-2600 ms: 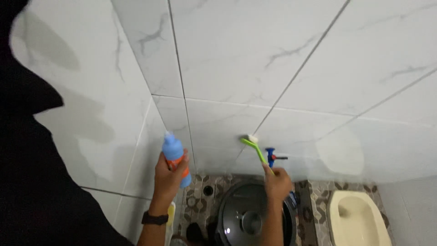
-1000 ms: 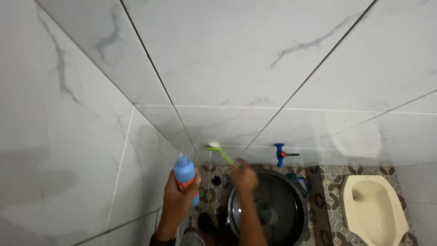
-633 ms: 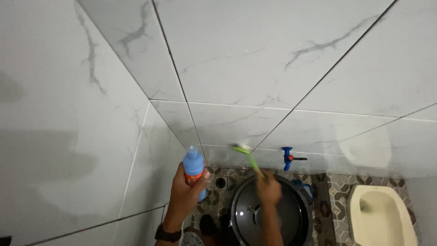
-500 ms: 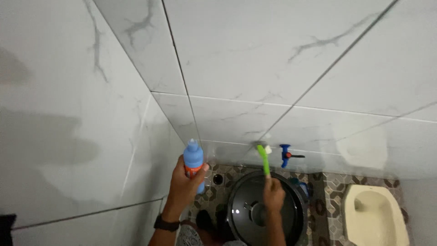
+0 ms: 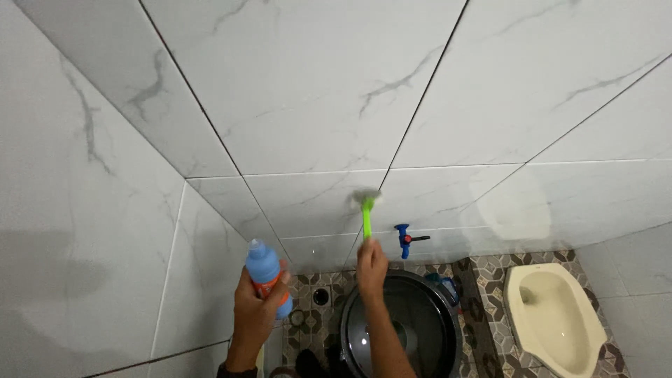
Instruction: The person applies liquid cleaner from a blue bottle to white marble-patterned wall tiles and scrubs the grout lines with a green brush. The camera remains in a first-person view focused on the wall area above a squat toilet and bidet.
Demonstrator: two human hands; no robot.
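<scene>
Right hand grips a green scrub brush against the marbled wall tile; left hand clutches a blue cleaner bottle. Scrubbing looks midway.

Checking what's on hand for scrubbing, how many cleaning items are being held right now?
2. A blue bottle is gripped in the left hand; a green brush is in the right hand, its head against the wall tile. Others may be out of view.
</scene>
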